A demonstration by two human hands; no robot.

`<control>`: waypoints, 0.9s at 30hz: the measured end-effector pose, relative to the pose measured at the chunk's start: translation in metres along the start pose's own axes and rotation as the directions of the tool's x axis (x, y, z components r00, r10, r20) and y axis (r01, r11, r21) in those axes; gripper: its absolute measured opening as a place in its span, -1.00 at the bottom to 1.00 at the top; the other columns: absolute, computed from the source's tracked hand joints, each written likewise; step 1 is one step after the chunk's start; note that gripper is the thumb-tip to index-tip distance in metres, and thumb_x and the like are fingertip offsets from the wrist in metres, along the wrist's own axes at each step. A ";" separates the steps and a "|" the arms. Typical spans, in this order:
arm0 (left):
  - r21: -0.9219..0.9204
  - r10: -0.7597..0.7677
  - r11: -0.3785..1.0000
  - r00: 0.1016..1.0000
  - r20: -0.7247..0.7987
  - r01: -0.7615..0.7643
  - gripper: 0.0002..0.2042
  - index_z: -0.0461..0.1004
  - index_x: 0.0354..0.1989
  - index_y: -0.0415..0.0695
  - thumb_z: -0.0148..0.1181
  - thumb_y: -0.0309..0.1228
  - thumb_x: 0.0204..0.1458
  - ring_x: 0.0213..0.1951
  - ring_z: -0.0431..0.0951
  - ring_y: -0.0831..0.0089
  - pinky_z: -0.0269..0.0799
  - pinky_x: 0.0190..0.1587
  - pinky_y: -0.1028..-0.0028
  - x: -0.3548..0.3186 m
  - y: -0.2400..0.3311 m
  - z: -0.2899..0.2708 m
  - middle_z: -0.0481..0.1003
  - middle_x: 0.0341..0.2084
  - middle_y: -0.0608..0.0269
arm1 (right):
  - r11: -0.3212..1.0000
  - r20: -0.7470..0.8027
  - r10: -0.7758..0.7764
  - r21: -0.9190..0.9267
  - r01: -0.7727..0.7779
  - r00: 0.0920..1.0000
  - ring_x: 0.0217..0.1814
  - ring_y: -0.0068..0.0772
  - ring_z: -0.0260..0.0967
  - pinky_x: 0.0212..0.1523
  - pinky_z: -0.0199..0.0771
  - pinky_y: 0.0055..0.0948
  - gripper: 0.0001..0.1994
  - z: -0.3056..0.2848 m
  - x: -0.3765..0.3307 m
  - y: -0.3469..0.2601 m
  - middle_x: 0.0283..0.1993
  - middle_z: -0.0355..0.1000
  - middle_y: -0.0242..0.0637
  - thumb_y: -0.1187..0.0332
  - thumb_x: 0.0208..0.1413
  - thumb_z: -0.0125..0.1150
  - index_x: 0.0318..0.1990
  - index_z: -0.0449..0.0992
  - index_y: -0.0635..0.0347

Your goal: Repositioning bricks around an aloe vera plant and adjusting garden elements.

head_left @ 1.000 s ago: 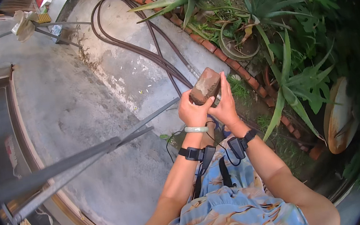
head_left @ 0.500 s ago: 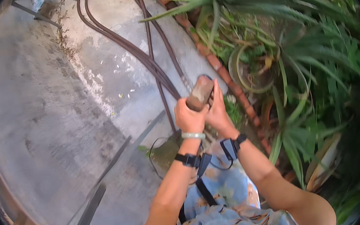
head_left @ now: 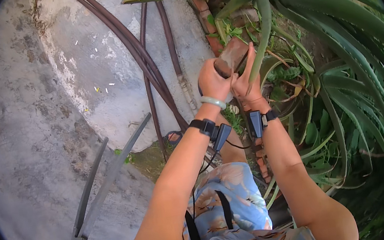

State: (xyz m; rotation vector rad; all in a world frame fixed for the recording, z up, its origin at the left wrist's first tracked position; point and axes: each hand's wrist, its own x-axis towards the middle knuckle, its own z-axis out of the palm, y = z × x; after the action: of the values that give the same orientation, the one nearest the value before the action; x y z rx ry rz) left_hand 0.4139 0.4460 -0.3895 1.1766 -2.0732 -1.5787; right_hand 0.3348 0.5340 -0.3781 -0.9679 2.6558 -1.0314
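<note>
Between both hands is a reddish-brown brick [head_left: 233,56], tilted, with its far end pointing up and to the right. My left hand [head_left: 213,81] wraps round its near left end, and a pale bangle circles that wrist. My right hand [head_left: 247,83] presses against the right side, its fingers reaching along the brick. A drooping aloe leaf [head_left: 265,29] crosses in front of part of the right hand. Beyond the brick runs a row of red edging bricks [head_left: 206,20], partly covered by leaves.
Large spiky aloe plants [head_left: 328,21] fill the right side, with a round pot rim [head_left: 267,68] among them. Brown hoses [head_left: 141,54] lie across the concrete [head_left: 24,116] at left. Grey metal bars [head_left: 99,184] stand at lower left. A sandalled foot [head_left: 173,136] shows below the hoses.
Both hands have carried the brick farther forward and to the right, over the edging and in among the aloe leaves. The view has shifted closer to the plants.
</note>
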 end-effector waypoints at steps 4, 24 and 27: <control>-0.068 -0.015 0.997 0.997 0.079 0.021 -0.52 0.36 -0.28 -0.21 0.44 -0.37 -0.42 -0.33 0.51 0.34 0.41 -0.25 0.44 0.034 -0.004 0.029 0.48 -0.40 0.11 | 0.992 0.073 0.105 -0.072 -0.100 0.992 0.30 0.13 0.02 0.21 0.14 -0.14 0.03 0.003 0.025 0.031 0.31 -0.04 0.10 0.30 -0.27 0.36 0.34 -0.25 0.19; -0.043 0.041 0.999 0.979 0.199 -0.033 -0.42 0.37 -0.21 -0.25 0.49 -0.24 -0.43 -0.30 0.55 0.20 0.44 -0.23 0.37 0.121 -0.038 0.121 0.51 -0.39 0.02 | 0.977 -0.120 -0.049 -0.213 0.022 0.992 -0.10 0.15 0.25 -0.06 0.28 -0.10 -0.36 0.031 0.088 0.144 -0.16 0.28 0.04 0.30 -0.43 0.35 -0.07 0.30 0.32; 0.003 0.031 0.999 0.949 0.314 -0.034 -0.44 0.37 -0.17 -0.27 0.45 -0.22 -0.33 -0.29 0.55 0.24 0.44 -0.20 0.41 0.131 -0.046 0.110 0.52 -0.38 0.05 | 0.998 -0.121 0.056 -0.016 -0.059 0.991 -0.08 0.12 0.25 -0.01 0.28 -0.14 -0.30 0.034 0.092 0.132 -0.13 0.27 0.04 0.29 -0.49 0.41 -0.05 0.28 0.34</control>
State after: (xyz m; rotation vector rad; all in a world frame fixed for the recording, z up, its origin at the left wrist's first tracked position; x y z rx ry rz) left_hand 0.2804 0.4192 -0.5029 0.9357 -2.2787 -1.8447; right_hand 0.2055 0.5334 -0.4796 -0.8528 2.7776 -1.0860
